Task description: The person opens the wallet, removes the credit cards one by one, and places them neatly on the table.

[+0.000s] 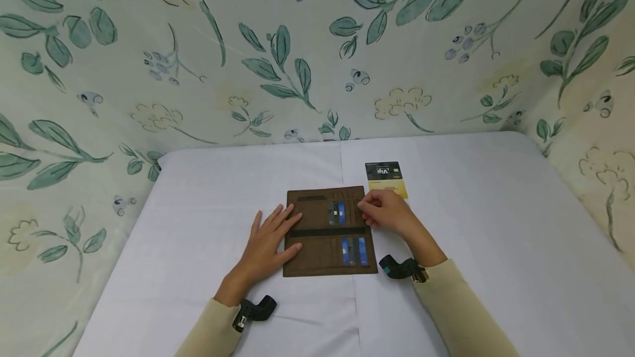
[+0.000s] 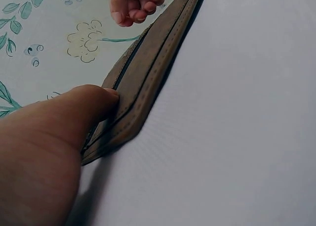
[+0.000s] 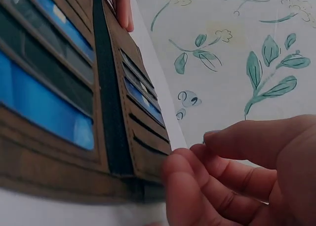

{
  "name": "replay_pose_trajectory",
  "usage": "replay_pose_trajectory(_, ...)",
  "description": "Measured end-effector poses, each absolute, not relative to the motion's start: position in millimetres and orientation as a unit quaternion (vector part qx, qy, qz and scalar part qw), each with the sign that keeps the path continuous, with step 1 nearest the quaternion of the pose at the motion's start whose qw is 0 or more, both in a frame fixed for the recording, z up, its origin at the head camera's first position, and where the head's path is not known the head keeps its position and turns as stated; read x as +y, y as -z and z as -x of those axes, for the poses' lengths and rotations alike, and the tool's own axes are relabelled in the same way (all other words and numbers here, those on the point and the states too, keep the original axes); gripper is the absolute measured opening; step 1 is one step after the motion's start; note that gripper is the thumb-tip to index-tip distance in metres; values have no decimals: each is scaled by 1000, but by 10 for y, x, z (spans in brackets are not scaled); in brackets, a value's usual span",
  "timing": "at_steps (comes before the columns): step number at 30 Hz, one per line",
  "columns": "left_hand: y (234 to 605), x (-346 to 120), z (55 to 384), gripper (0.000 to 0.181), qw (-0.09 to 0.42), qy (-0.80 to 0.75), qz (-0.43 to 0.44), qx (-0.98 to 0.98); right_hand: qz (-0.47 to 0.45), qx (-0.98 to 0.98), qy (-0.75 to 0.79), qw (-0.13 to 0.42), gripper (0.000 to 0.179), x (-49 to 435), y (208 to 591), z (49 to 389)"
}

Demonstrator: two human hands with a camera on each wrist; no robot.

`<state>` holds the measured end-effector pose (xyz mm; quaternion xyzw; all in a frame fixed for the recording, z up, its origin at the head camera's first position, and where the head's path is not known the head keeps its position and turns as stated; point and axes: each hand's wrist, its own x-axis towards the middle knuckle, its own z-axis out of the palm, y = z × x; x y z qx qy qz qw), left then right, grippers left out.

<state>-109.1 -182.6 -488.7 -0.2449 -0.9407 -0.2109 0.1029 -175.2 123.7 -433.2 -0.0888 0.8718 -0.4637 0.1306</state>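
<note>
A brown leather wallet (image 1: 312,255) lies spread flat, its two halves divided by a dark fold. Blue and dark cards (image 1: 337,212) sit in the far half's slots, and more cards (image 1: 354,251) fill slots in the near half. My left hand (image 1: 270,244) rests on the wallet's left side, fingers spread, with the thumb (image 2: 106,98) on the near half. At the far half's right edge is my right hand (image 1: 387,211), its fingers (image 3: 180,166) curled and overlapping the edge beside two bare slots (image 3: 148,129). I cannot tell whether they pinch anything.
A black and gold card (image 1: 384,171) marked "Vip" lies just beyond my right hand, partly covered by it. White cloth (image 1: 208,197) covers the table. Floral fabric (image 1: 317,70) rises behind the far edge. Black wrist devices (image 1: 258,310) are strapped to both forearms.
</note>
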Motion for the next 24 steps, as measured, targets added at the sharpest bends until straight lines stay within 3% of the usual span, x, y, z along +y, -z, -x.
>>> replay_pose_trajectory(12, 4898, -1825, 1079, 63, 106, 212, 244, -940, 121, 875, 455, 119, 11, 1002, 4308, 1753)
replay_pose_trajectory(24, 4912, -1841, 1064, 63, 101, 205, 240, -943, 79, 876, 459, 130, 16, 896, 4343, 1759)
